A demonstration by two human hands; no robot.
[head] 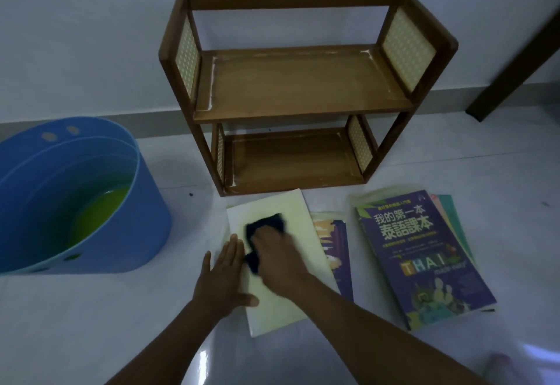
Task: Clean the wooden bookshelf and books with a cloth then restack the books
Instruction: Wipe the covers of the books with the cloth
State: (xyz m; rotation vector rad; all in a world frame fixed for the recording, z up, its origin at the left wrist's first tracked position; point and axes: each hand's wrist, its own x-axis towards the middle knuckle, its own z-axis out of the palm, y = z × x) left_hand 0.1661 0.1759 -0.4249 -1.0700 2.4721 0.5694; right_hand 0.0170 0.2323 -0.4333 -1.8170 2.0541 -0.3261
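Note:
A small wooden bookshelf (303,87) with two bare shelves and woven side panels stands against the wall. A pale yellow book (300,221) lies flat on the floor in front of it. My left hand (222,275) rests flat on the book's left edge, fingers spread. My right hand (277,256) presses a dark blue cloth (266,225) onto the cover. A purple-edged book (339,245) lies partly under the yellow one. To the right is a purple Thai language book (424,260) on top of a small stack.
A blue plastic tub (91,202) holding greenish liquid sits on the floor at the left. A dark wooden furniture leg (515,60) slants down at the far right. The floor is pale and glossy.

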